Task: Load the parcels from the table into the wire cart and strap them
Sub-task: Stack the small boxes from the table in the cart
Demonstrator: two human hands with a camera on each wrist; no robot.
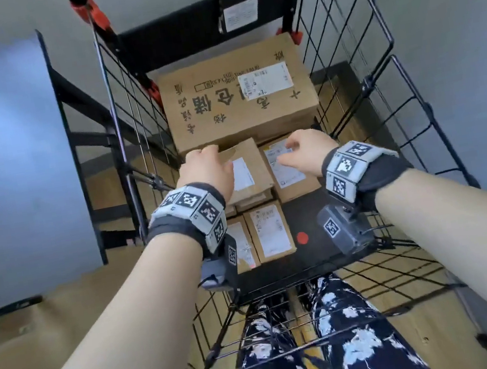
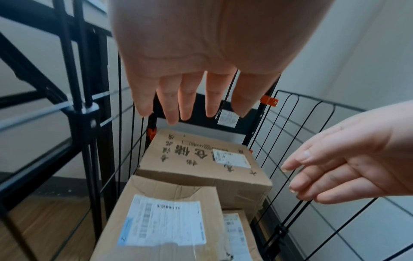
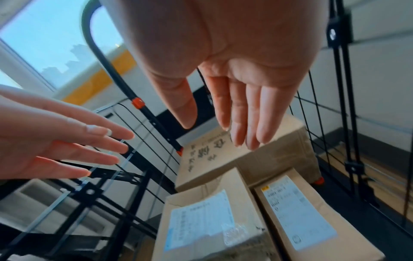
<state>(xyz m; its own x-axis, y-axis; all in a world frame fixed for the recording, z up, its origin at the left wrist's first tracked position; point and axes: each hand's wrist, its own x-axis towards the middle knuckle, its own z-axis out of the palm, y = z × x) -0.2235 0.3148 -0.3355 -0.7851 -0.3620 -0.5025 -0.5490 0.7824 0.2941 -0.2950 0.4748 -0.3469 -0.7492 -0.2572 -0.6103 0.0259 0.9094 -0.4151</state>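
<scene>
Both forearms fill the bottom of the head view, with flower-print trousers between them showing through the wire cart [image 1: 377, 73] mesh. On the left side of the frame, the left hand [image 1: 206, 171] hovers over a mid-size box [image 1: 247, 167] with a white label; its grip is loose, fingers straight and spread, holding nothing. In the left wrist view those fingers [image 2: 174, 98] hang clear above the cardboard, so no contact that I can see.

Moving toward the middle: the big box [image 1: 237, 96] with black printed characters and a shipping label sits at the far end of the cart, upper centre of the frame, up against the black back panel. Two small parcels [image 1: 270, 231] lie side by side lower down, near the front on the dark cart floor, next to a red dot sticker [image 1: 302, 237].

Right of centre, another labelled box [image 1: 286, 168] sits just beside the mid-size one. The right hand [image 1: 307, 150] floats above it, grip also relaxed with fingers extended and nothing in it. The right wrist view shows the same thing, fingertips [image 3: 252, 134] pointing toward the big box without touching.

Far right is just cart mesh and grey wall.
</scene>
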